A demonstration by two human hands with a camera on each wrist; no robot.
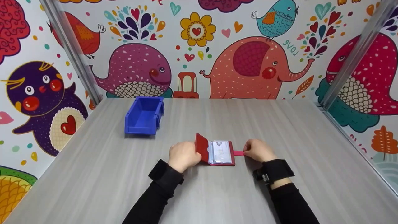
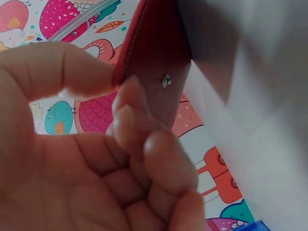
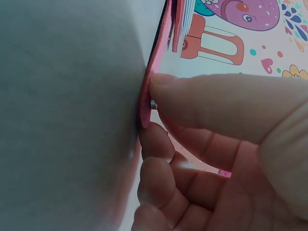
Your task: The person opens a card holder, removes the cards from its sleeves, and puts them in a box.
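Observation:
A red card holder (image 1: 232,157) lies spread on the table, with a printed card (image 1: 221,152) in clear sleeves on its right half. My left hand (image 1: 184,155) pinches the raised left cover (image 1: 202,147) between thumb and fingertips. On that cover a small metal snap (image 2: 166,81) shows in the left wrist view. To the right, my right hand (image 1: 258,150) pinches the pink closure strap (image 1: 238,153), which sticks out from the holder's right edge. In the right wrist view, the thumb presses the strap (image 3: 145,103) beside a metal snap (image 3: 153,104), close over the tabletop.
A blue plastic bin (image 1: 141,129) stands at the back left of the light wood-grain table (image 1: 264,121). Walls with cartoon animals (image 1: 245,68) border the table at the back and sides, with metal posts (image 1: 73,53) at the corners.

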